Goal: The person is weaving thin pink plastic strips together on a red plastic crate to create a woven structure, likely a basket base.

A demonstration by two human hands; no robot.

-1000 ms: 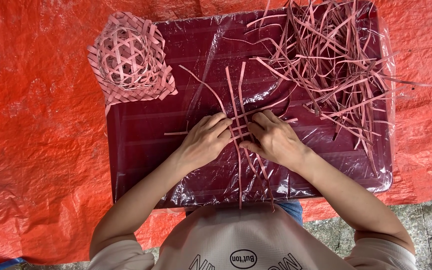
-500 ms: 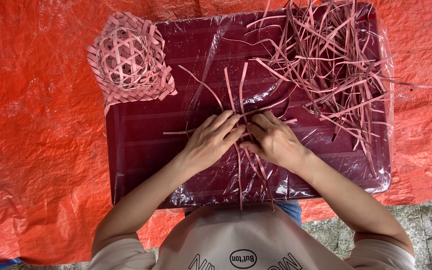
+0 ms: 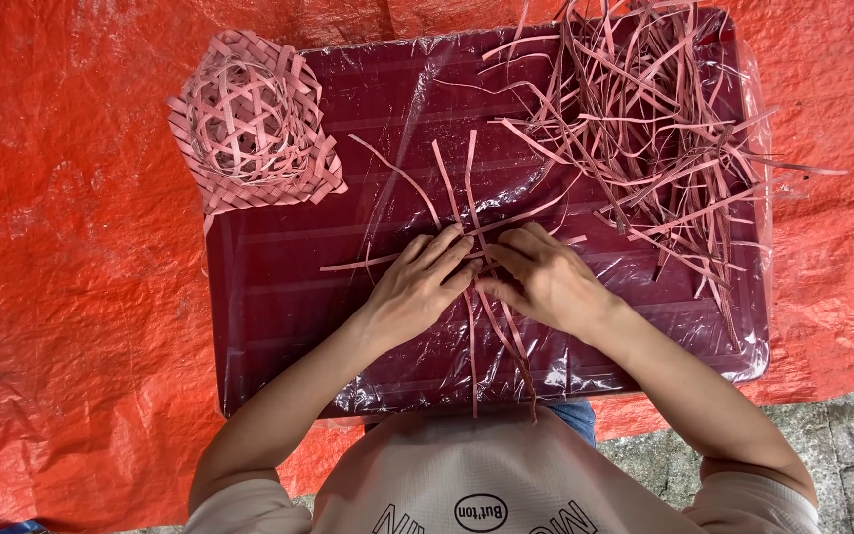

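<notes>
Left hand [image 3: 417,289] lies flat, fingers extended and close together, pressing down on the crossing strips [image 3: 470,259] at the middle of the tabletop [image 3: 279,297]. Right hand [image 3: 544,282] is curled over the same crossing, fingertips pinching at one strip; whether it fully grips that strip cannot be told. The two hands nearly touch at the fingertips.

The crossing strips are thin, pink and flat. A few run upward from the hands, some run toward the person's body, and one runs out to the left.

Risks, as judgement:
- The start of the weave is held only by finger pressure. If either hand lifts, the strips likely spring apart.
- The clear plastic film [image 3: 397,129] over the maroon top looks slick and wrinkled, so the strips could slide on it.
- Sharp bending could kink or split a strip.
- The loose strip pile [image 3: 644,129] at upper right lies close, and its ends could snag the work.

Surface and surroundings: the tabletop is rectangular, ribbed and film-wrapped. A finished woven basket [image 3: 249,124] in open lattice sits at its upper-left corner, well apart from the hands. An orange tarp [image 3: 71,247] lies beneath everything, with grey stone ground [image 3: 822,435] at lower right.
</notes>
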